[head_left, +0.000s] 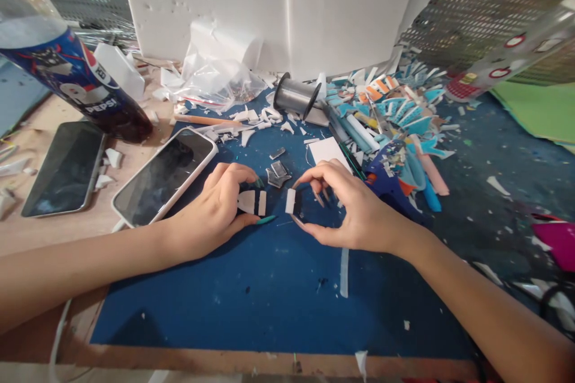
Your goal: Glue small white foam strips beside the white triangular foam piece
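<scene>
My left hand (pixel 229 197) is closed, with thumb and fingers around a small white piece with a black band (pixel 262 203). Between the thumb and index finger of my right hand (pixel 348 206) is a small white block (pixel 290 201), pinched by its two ends. A narrow gap separates the two pieces, just above the blue mat (pixel 278 293). Small dark shiny pieces (pixel 278 175) lie on the mat beyond my fingertips. Near my right hand are a white card (pixel 330 152) and, below the wrist, a translucent strip (pixel 344 273).
On the left lie a white-edged phone (pixel 166 176) and a dark phone (pixel 65 167), beside a leaning Pepsi bottle (pixel 99 84). A wire spool (pixel 297 96), white scraps and a plastic bag (pixel 220 81) fill the back. Blue and orange scraps (pixel 395 108) pile up at right.
</scene>
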{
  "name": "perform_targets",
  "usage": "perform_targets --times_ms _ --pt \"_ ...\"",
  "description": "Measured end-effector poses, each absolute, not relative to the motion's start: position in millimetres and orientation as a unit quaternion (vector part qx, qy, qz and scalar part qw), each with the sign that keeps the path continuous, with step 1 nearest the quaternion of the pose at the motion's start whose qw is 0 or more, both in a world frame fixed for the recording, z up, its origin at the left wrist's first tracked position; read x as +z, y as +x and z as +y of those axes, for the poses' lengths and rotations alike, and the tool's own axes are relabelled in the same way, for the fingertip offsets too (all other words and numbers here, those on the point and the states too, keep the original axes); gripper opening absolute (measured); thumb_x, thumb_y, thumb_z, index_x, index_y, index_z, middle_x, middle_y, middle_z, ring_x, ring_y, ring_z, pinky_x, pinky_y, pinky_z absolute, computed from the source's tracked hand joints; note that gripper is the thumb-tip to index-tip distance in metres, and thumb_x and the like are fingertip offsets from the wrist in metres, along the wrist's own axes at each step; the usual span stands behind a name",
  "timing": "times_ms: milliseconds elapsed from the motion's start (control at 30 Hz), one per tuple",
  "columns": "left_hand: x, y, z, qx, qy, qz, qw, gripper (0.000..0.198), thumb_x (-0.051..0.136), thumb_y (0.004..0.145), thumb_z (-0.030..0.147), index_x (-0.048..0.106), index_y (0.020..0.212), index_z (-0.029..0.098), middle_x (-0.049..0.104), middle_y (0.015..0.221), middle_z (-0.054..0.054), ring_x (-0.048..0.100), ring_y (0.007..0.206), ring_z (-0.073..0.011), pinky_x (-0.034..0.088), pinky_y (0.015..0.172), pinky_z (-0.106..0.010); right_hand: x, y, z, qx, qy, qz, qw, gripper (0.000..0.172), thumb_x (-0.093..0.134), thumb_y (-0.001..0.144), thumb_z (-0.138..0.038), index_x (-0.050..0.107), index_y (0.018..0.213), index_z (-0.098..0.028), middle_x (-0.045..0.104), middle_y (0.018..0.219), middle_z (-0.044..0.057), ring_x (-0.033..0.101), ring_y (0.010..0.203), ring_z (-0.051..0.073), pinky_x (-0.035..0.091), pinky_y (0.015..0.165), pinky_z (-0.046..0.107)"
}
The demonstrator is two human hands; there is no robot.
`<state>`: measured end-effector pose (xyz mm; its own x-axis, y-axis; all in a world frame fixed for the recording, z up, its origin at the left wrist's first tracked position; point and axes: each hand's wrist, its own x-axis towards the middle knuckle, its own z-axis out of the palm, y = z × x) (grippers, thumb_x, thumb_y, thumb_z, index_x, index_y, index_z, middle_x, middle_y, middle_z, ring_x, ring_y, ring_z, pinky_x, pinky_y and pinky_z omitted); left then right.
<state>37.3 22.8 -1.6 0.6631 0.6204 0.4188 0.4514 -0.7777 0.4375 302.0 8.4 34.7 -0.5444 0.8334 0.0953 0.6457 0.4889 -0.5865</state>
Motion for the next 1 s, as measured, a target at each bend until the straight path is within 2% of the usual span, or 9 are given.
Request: perform_targets --times_ms 300,767,1000 --pt "1.1 36.6 24.3 0.270 0.903 0.304 0.140 0.029 0.055 0.096 0.025 0.034 0.115 0.018 0.052 0.108 -0.014 0.057 0.099 -0.0288 0.055 0.083 -0.049 34.0 298.7 5.9 0.232 -0.417 -0.863 0.168 0.031 0.063 0.083 -0.033 0.049 0.108 -0.021 0.047 0.084 0.002 0.046 0.078 0.021 0.039 0.073 0.036" --pt "2.8 33.5 22.0 0.343 0.870 0.335 0.118 0.032 0.058 0.094 0.028 0.034 0.115 0.021 0.054 0.111 -0.013 0.056 0.104 -0.0284 0.052 0.087 -0.049 28.8 289.7 5.4 0.223 -0.425 -0.868 0.126 0.034 0.062 0.088 -0.038 0.049 0.116 -0.023 0.052 0.088 0.003 0.048 0.081 0.022 0.032 0.068 0.033" --pt "5.6 35.7 21.4 0.347 0.872 0.323 0.121 0.029 0.057 0.096 0.029 0.036 0.113 0.020 0.055 0.108 -0.012 0.056 0.102 -0.0271 0.049 0.089 -0.048 28.2 294.0 4.2 0.240 -0.428 -0.855 0.168 0.039 0.066 0.086 -0.035 0.046 0.118 -0.023 0.050 0.093 0.003 0.049 0.085 0.021 0.039 0.075 0.037"
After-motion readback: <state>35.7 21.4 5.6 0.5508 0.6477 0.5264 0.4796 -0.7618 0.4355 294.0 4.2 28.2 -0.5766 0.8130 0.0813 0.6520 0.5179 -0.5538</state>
